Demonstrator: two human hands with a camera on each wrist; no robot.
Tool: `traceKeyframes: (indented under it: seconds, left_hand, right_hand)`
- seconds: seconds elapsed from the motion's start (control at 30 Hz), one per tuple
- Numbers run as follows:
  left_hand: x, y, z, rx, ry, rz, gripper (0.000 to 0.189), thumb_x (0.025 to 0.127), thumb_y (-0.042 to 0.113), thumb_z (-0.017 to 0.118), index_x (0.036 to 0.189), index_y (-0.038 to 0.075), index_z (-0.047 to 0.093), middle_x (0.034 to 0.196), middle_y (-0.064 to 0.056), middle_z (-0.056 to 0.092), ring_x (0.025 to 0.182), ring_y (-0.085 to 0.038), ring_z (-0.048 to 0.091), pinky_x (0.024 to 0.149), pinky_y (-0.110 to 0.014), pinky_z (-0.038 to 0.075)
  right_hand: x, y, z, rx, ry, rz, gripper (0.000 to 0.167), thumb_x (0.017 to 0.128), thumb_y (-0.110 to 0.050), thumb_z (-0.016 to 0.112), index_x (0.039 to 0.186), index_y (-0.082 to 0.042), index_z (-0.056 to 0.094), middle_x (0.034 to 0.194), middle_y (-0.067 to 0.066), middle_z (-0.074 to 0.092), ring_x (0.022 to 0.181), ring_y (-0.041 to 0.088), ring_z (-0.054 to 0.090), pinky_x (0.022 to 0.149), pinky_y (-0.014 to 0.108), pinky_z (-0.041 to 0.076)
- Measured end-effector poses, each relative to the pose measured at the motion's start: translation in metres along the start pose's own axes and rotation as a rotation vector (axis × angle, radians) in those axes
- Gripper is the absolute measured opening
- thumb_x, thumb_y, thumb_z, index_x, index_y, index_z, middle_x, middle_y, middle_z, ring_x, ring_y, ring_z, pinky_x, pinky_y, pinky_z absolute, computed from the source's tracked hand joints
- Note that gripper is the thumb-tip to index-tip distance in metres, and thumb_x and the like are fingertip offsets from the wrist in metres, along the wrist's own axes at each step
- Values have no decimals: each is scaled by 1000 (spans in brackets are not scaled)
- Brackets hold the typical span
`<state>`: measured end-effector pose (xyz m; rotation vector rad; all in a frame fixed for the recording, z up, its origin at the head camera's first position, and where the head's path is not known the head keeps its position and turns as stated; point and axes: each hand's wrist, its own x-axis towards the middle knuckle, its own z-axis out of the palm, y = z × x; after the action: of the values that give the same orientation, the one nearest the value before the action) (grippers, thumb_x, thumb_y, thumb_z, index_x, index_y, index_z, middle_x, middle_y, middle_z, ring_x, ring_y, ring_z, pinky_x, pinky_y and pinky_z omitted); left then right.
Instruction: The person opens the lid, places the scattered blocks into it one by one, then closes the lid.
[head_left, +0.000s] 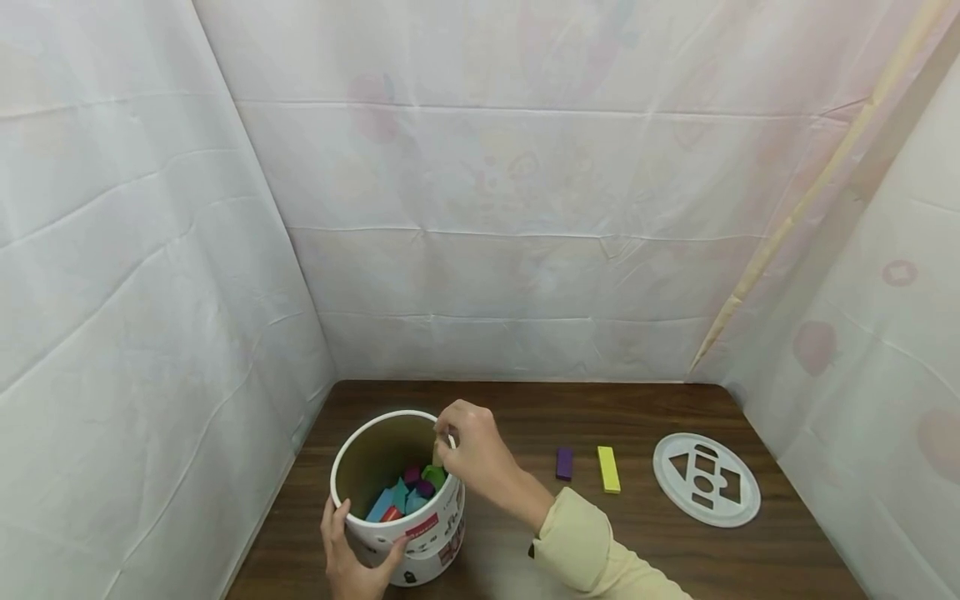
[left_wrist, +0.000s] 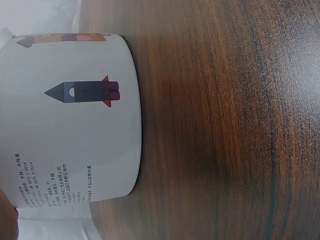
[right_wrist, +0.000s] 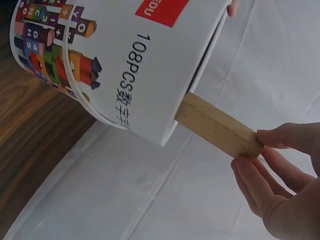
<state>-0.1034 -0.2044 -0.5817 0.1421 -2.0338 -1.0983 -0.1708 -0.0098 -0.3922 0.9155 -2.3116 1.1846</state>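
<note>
A white printed bucket (head_left: 431,560) stands on the table with several coloured blocks (head_left: 415,500) in it, among them blue, red, green and purple ones. My left hand (head_left: 355,560) grips its near left side, fingers up at the rim and thumb against the outer wall. Over the right part of the rim, my right hand (head_left: 474,450) pinches a plain wooden block (right_wrist: 220,125) between thumb and fingers. In the right wrist view, the block's far end meets the bucket's rim. The left wrist view mostly shows the printed wall and the tabletop.
A purple block (head_left: 564,463) and a yellow block (head_left: 608,469) lie on the brown wooden table (head_left: 630,542) to the right of the bucket. Farther right lies a white round lid (head_left: 677,493) with shaped cut-outs. Pale sheeting (head_left: 480,275) hangs behind and at both sides.
</note>
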Motion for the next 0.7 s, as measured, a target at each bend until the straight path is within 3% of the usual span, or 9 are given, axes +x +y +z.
traceKeyframes:
  seconds: [0.3, 0.53, 0.7]
  left_hand:
    - [-2, -2, 1, -14, 31, 58, 102, 48, 13, 91, 137, 5, 41, 143, -28, 29, 116, -53, 38, 78, -74, 37]
    - [-3, -2, 1, -14, 21, 56, 102, 49, 13, 91, 138, 5, 40, 145, -26, 28, 118, -51, 37, 81, -72, 37]
    - [-2, -2, 1, -25, 18, 39, 102, 49, 11, 90, 138, 5, 40, 145, -27, 28, 119, -52, 36, 83, -72, 36]
  right_hand:
    - [-6, -2, 13, 24, -80, 58, 8, 77, 5, 68, 80, -3, 67, 88, 4, 63, 74, 13, 56, 63, 15, 49]
    - [-9, -2, 17, 31, -99, 67, 10, 78, 6, 67, 84, -3, 69, 88, 3, 63, 78, 9, 57, 69, 21, 54]
    - [-9, -1, 14, -17, -82, 43, 10, 78, 2, 68, 84, -6, 70, 88, 1, 64, 78, 9, 58, 71, 18, 52]
